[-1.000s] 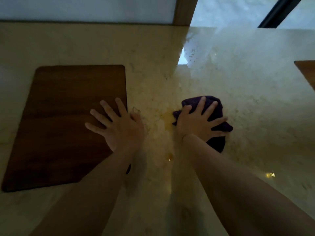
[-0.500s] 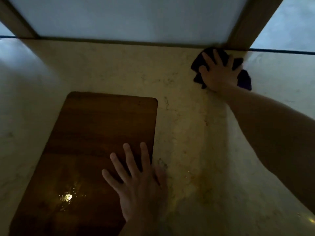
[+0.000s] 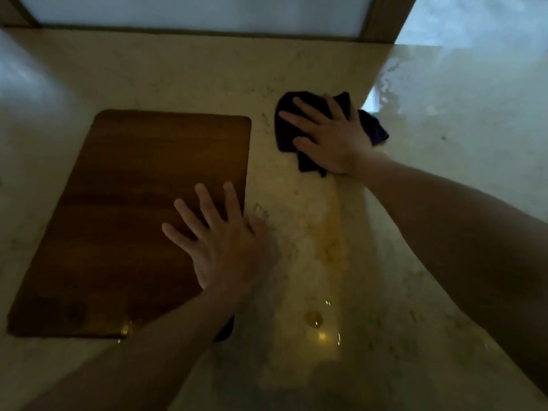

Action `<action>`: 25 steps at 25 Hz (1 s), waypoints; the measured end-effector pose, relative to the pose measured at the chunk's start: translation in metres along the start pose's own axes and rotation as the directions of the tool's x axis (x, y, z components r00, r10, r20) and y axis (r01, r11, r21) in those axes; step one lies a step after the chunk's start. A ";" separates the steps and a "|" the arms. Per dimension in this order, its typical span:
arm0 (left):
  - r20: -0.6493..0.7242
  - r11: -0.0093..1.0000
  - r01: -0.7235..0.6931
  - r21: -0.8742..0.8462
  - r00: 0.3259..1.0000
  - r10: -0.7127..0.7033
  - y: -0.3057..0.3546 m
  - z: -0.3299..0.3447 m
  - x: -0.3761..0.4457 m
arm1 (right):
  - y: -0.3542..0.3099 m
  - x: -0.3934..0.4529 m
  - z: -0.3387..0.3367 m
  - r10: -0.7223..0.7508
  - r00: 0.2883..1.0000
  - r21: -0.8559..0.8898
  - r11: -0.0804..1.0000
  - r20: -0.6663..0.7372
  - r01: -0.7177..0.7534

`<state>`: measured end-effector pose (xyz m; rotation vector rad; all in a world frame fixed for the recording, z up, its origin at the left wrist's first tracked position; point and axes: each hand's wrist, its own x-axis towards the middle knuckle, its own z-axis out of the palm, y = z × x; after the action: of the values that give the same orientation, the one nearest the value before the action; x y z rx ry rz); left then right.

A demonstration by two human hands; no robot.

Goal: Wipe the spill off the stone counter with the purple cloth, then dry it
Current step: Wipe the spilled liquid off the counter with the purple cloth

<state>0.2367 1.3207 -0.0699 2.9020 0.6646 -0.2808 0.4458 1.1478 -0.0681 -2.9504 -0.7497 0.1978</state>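
Note:
The purple cloth (image 3: 287, 130) lies crumpled on the beige stone counter (image 3: 178, 78), right of the board's far corner. My right hand (image 3: 332, 134) presses flat on it with fingers spread. A yellowish smear of the spill (image 3: 332, 232) runs from below the cloth toward me, ending in a small amber drop (image 3: 313, 317). My left hand (image 3: 222, 235) rests flat with spread fingers on the right edge of the wooden board (image 3: 133, 203), its thumb side on the stone.
The dark wooden board covers the left half of the counter. A frosted window with a wooden frame (image 3: 382, 16) lines the far edge. The counter's right side (image 3: 459, 114) shines with reflected light.
My right hand has slid the cloth back from the far edge by the window toward me. The left hand has stayed on the board's edge. The view has tilted down.

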 end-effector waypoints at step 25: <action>0.148 0.550 -0.835 -0.020 0.542 0.827 -0.185 0.014 -0.269 | -0.290 -0.463 0.057 0.067 0.997 0.221 0.972 0.033 -0.073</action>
<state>-0.0855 1.3714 -0.0456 2.8058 -0.8020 -0.3546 -0.1023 1.1824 -0.0423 -2.7674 -0.5839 0.3039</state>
